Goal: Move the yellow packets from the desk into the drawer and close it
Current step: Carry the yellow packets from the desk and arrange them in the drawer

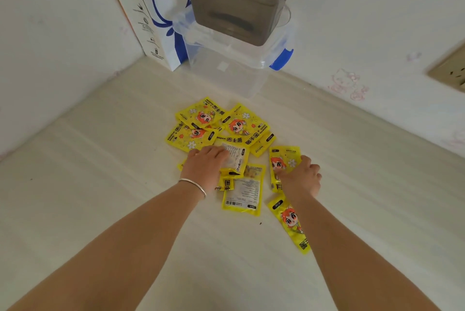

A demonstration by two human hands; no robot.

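Several yellow packets with a cartoon figure lie scattered and overlapping on the pale desk. My left hand, a silver bangle on its wrist, rests palm down on a packet lying back side up in the middle of the pile. My right hand is curled over the lower edge of a packet at the pile's right, fingers pinching it. Another packet lies partly under my right forearm, and one lies between my hands. No drawer is in view.
At the back of the desk stands a clear plastic box with blue clips, a grey bin on top. A white and blue paper bag leans in the corner. White walls close the left and back; a wall socket is at right.
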